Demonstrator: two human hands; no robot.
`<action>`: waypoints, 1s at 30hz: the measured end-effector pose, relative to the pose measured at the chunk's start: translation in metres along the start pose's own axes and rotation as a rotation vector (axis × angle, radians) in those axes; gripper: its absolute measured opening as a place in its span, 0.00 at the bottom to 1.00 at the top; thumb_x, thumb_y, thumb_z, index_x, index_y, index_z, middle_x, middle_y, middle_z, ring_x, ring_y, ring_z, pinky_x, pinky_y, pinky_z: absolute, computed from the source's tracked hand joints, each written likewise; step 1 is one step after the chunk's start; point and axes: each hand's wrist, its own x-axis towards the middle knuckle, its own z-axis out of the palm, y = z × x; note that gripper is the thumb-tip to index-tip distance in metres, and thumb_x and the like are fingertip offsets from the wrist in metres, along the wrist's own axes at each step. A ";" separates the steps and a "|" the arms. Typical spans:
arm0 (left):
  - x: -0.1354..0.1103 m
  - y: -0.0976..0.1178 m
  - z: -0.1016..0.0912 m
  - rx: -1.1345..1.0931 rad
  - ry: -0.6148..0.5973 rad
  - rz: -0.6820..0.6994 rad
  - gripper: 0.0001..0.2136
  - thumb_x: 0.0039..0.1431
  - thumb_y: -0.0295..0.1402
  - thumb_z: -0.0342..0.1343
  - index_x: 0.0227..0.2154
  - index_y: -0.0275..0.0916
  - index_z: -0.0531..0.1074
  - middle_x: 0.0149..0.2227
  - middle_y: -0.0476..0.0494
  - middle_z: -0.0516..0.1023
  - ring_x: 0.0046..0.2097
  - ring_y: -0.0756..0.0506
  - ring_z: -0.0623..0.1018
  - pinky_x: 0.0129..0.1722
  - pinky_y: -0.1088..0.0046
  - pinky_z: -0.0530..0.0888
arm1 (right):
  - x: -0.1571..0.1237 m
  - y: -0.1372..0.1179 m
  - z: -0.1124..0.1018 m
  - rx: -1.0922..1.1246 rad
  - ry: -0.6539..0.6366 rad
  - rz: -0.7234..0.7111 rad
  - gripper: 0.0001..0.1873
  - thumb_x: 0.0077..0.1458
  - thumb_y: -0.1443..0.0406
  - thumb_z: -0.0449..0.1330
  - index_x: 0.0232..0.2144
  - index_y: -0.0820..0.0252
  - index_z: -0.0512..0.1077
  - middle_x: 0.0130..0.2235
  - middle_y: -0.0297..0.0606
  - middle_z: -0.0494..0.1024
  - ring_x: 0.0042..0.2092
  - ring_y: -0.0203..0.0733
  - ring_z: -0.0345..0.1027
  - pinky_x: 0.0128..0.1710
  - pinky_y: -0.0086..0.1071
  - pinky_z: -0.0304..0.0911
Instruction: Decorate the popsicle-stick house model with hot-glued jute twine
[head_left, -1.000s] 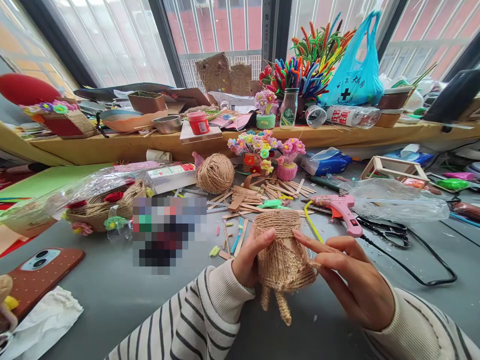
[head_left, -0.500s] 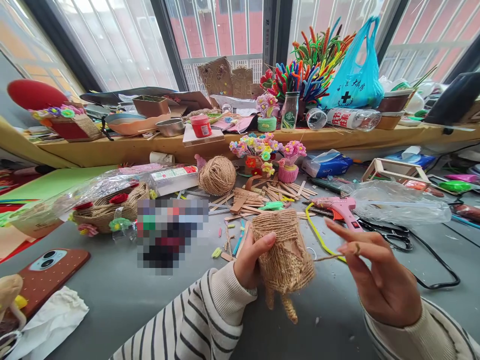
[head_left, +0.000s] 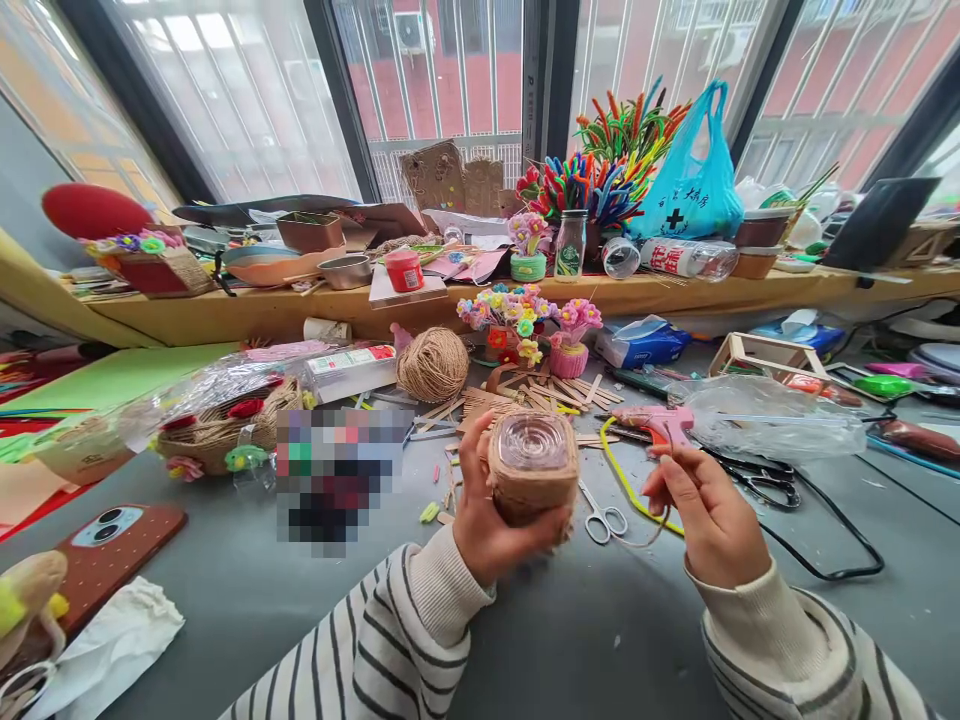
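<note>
My left hand (head_left: 491, 525) is wrapped round a twine-wrapped jar (head_left: 534, 470), tilted so that its clear squarish end, ringed with circles, faces me. The jar's far side is hidden. To the right, my right hand (head_left: 712, 515) pinches a thin strand of twine (head_left: 658, 532) that hangs in a loop below the fingers. Where the strand meets the jar I cannot tell. White-handled scissors (head_left: 604, 518) lie on the table between the hands. Just beyond the right hand is a pink glue gun (head_left: 660, 424).
A ball of twine (head_left: 432, 365) and wooden craft sticks (head_left: 555, 392) lie behind the jar. Black scissors (head_left: 772, 485) and a black cable (head_left: 862, 560) are at right. A phone (head_left: 112, 550) and crumpled tissue (head_left: 124, 645) are at left. Pipe-cleaner flowers (head_left: 510, 312) stand further back.
The jar has been turned in my left hand, so its clear end now shows instead of its wrapped side. My right hand has moved left and closed more round the strand. The scissors came into view.
</note>
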 end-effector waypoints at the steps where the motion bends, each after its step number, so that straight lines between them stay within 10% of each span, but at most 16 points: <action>1: 0.000 -0.002 -0.002 0.117 -0.008 0.117 0.46 0.38 0.36 0.67 0.58 0.44 0.45 0.54 0.34 0.64 0.54 0.36 0.69 0.54 0.53 0.66 | 0.000 0.000 0.001 0.023 0.028 -0.003 0.13 0.58 0.58 0.52 0.44 0.55 0.64 0.23 0.27 0.69 0.21 0.29 0.59 0.22 0.26 0.59; 4: 0.000 -0.006 -0.004 0.296 -0.015 0.375 0.49 0.38 0.34 0.67 0.60 0.42 0.42 0.52 0.33 0.65 0.51 0.36 0.72 0.47 0.56 0.72 | -0.002 -0.001 0.000 0.064 0.049 -0.070 0.24 0.58 0.60 0.53 0.56 0.51 0.54 0.23 0.25 0.70 0.16 0.28 0.55 0.16 0.25 0.55; 9: 0.004 -0.007 -0.003 0.318 -0.047 0.638 0.46 0.37 0.35 0.68 0.59 0.43 0.48 0.53 0.32 0.67 0.54 0.35 0.70 0.52 0.50 0.68 | -0.005 -0.005 -0.003 0.024 -0.163 -0.059 0.12 0.57 0.59 0.52 0.36 0.58 0.72 0.30 0.34 0.71 0.20 0.28 0.57 0.19 0.26 0.55; 17: -0.012 -0.017 -0.009 0.410 -0.323 0.773 0.15 0.52 0.25 0.56 0.40 0.51 0.67 0.50 0.49 0.75 0.59 0.41 0.67 0.60 0.47 0.55 | -0.001 -0.008 -0.002 0.119 -0.594 0.300 0.34 0.44 0.38 0.51 0.21 0.64 0.73 0.19 0.35 0.68 0.20 0.32 0.58 0.19 0.28 0.56; 30: -0.008 0.005 -0.005 0.767 -0.311 1.114 0.10 0.49 0.32 0.62 0.33 0.52 0.69 0.42 0.52 0.80 0.49 0.43 0.76 0.62 0.49 0.46 | -0.008 -0.013 -0.002 0.377 -0.616 0.737 0.33 0.47 0.40 0.52 0.24 0.64 0.78 0.22 0.45 0.78 0.21 0.37 0.72 0.18 0.22 0.66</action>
